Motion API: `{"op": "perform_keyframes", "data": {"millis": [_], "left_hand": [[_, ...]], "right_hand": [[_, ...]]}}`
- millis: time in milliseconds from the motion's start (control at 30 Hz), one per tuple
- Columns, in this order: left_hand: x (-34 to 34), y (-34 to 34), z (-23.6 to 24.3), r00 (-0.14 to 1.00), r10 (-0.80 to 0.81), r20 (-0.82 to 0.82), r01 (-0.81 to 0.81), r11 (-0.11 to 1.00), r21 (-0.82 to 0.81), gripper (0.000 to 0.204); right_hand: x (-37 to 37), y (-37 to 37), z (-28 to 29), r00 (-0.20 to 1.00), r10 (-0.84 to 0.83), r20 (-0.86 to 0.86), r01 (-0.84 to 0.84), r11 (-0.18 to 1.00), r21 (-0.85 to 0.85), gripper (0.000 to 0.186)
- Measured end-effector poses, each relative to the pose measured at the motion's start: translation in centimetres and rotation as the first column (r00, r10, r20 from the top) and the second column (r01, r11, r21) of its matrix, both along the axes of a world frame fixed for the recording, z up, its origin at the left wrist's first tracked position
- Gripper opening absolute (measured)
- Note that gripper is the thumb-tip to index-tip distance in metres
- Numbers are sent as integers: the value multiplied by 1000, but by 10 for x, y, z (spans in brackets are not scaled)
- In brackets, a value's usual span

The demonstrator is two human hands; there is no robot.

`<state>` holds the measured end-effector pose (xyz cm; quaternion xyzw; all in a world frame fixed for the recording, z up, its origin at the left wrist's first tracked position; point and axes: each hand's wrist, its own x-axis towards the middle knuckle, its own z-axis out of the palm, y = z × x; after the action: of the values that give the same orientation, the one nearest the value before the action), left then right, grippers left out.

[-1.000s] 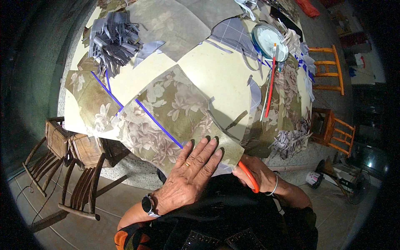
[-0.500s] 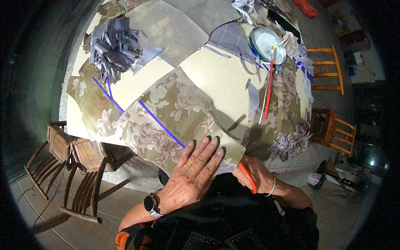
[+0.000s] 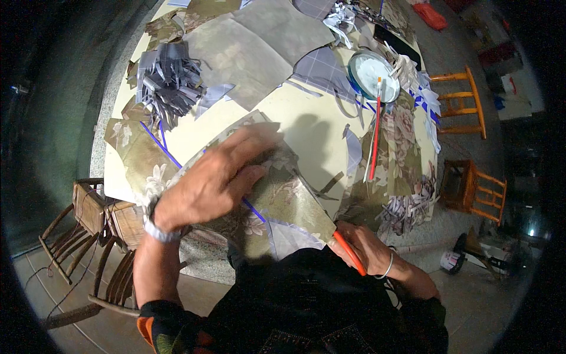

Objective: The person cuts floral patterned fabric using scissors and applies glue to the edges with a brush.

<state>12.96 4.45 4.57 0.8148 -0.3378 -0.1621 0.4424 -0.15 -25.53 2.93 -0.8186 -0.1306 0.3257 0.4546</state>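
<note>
A floral olive sheet (image 3: pixel 306 215) lies at the table's near edge, with a blue strip (image 3: pixel 253 209) across it and pale lavender material (image 3: pixel 286 236) showing along its lower part. My left hand (image 3: pixel 209 183), blurred, is over the sheet's upper left, fingers apart and slightly curved; its thumb is hidden. At the sheet's lower right corner, my right hand (image 3: pixel 362 248) grips the orange handle of scissors (image 3: pixel 348 251), whose blades are hidden.
A bowl of white paste (image 3: pixel 365 71) and a red-handled brush (image 3: pixel 374 153) sit right of the cream board (image 3: pixel 312 135). Shredded grey strips (image 3: pixel 168 82) and more cut pieces (image 3: pixel 242 47) cover the far part. Wooden chairs (image 3: pixel 463 106) flank both sides.
My left hand has swung up and left from the sheet's lower middle. The sheet's top edge has shifted down and more lavender shows low on it. My right hand stays on the scissors.
</note>
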Motion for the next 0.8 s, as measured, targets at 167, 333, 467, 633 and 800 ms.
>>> {"op": "perform_keyframes", "data": {"millis": [167,333,467,633,800], "left_hand": [[47,-12,-20,957,-283,64,282,959,27,48],[67,-27,-13,905,-416,-92,425,893,145,39],[72,-31,-14,906,-393,-160,420,884,205,31],[74,-35,-2,907,-299,-298,382,882,276,24],[77,-30,-12,892,-372,-258,424,887,185,21]], "right_hand": [[2,-2,4,1000,-1,-20,0,999,-40,26],[-2,-2,0,999,-29,-15,29,999,-16,26],[1,-2,3,999,-28,-30,27,1000,-8,26],[5,-2,6,1000,-6,-29,5,1000,-27,27],[5,-1,6,1000,9,-17,-9,1000,-1,26]]}}
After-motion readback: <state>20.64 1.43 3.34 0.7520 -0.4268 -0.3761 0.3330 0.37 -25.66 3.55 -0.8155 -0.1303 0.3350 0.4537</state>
